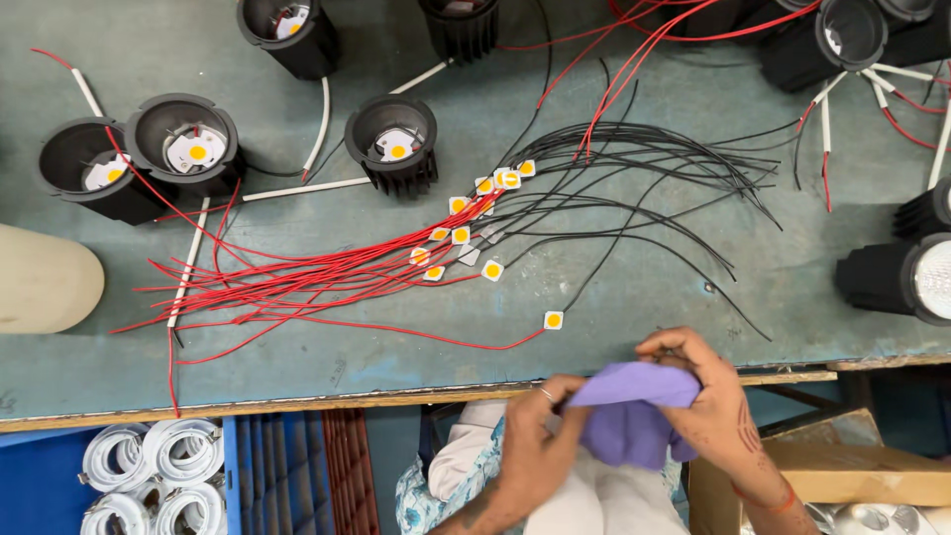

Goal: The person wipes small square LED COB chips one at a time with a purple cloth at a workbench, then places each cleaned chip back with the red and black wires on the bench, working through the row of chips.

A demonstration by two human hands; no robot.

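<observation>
I see a purple cloth held between both hands just below the near edge of the bench, over my lap. The left hand pinches the cloth's left edge, fingers curled narrow around the fabric; a ring shows on one finger. The right hand grips the top right of the cloth, fingers bent over it and closed tight — the fabric bunches under them.

Just above the hands on the bench lies one small square LED chip, white with a yellow centre, with a red wire and a black wire leading off it. Further up, a cluster of the same chips lies in a loose diagonal line. Their red wires fan out to the left, their black wires fan to the right.

Beyond these stand black round housings — three on the left side have a chip seated inside. More housings sit at the top right corner and the right edge.

A beige rounded object rests at the far left. Under the bench, at lower left, I see a blue crate and white coils beside it.
</observation>
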